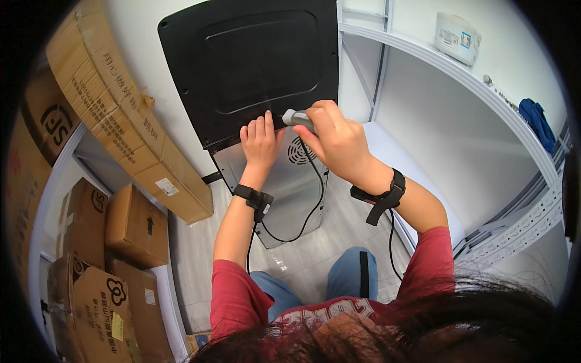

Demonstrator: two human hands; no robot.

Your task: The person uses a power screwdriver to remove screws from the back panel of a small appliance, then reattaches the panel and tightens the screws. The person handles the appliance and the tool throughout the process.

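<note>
A tall appliance stands in front of me, with a black back panel (pixel 260 60) on top and a silver metal panel (pixel 251 175) below it. My right hand (pixel 342 142) is wrapped round the grey handle of a screwdriver (pixel 299 119). Its tip points left at the lower edge of the black panel, beside my left fingers; the exact contact spot is too small to make out. Fingers stretched out, my left hand (pixel 260 144) rests against the panel's bottom edge. Right of it, a round vent (pixel 299 151) shows in the metal, partly behind a black power cord (pixel 322 184).
A long cardboard box (pixel 130 115) leans against the wall at left. Several brown cartons (pixel 136 227) fill the left shelf. At right runs a pale metal shelf frame (pixel 496 91), carrying a white tub (pixel 457 39) and a dark blue cloth (pixel 537 124). Grey tiled floor (pixel 296 263) lies below.
</note>
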